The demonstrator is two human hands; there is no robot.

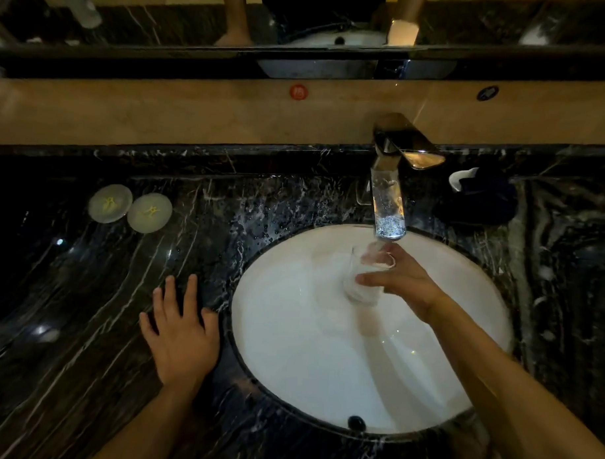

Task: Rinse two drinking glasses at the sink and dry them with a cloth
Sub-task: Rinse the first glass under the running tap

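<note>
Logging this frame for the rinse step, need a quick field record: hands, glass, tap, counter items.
right hand: grips glass over the sink, under the tap
left hand: flat on the counter, holds nothing
glass: tilted, blurred
water: cannot tell if running
counter items: two round white discs left of sink; dark cloth right of tap
second glass: not seen

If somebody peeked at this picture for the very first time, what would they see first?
Probably the big white sink, bright against the dark marbled countertop. Next, the right hand holding a clear drinking glass right under the shiny faucet at the sink's back edge. The left hand rests flat on the countertop beside the sink, and two round white lids sit farther back on the left.
</note>
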